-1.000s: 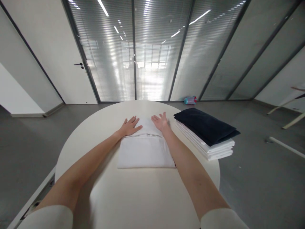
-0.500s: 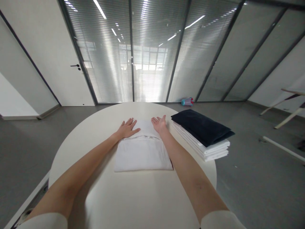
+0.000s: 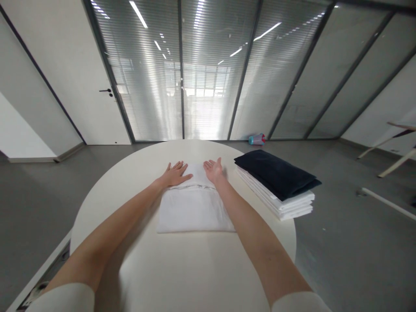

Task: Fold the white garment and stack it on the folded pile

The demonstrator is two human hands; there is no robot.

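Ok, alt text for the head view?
The left hand and right hand lie open at the far end of a folded white cloth on a round white table; to the right, folded dark cloth tops a white stack.

We seem to be in an office: slatted blinds [image 3: 204, 112] cover the dark-framed glass partition [image 3: 240, 73], strip lights reflect in its panes, a plain white door [image 3: 94, 104] carries a black lever handle [image 3: 105, 90], and grey flooring [image 3: 344, 234] surrounds our round white table [image 3: 169, 268].
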